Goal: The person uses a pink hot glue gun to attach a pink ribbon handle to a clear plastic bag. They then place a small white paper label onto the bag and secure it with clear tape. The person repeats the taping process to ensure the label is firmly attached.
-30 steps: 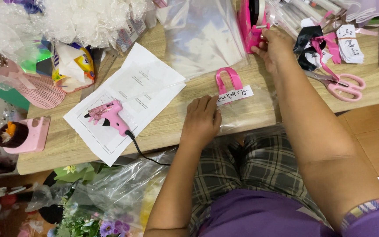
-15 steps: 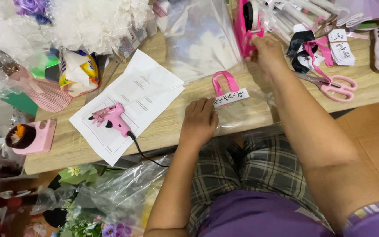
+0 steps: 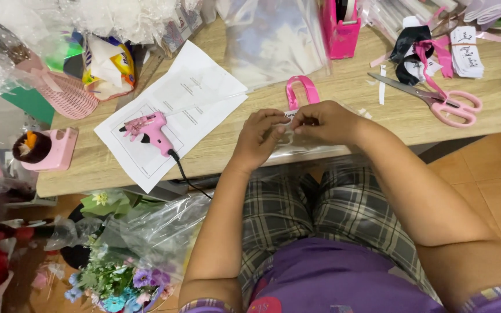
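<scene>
both hands (image 3: 294, 130) pinched on a small white tag (image 3: 290, 115), pink loop (image 3: 301, 91) just beyond their grip

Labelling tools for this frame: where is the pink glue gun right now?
In the head view the pink plastic glue gun lies on the white printed paper sheet on the wooden table, left of the left hand, cord trailing off the front edge.

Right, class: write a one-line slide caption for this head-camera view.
Both hands, left and right, meet over a pink loop on the table, between a glue gun and scissors.
</scene>
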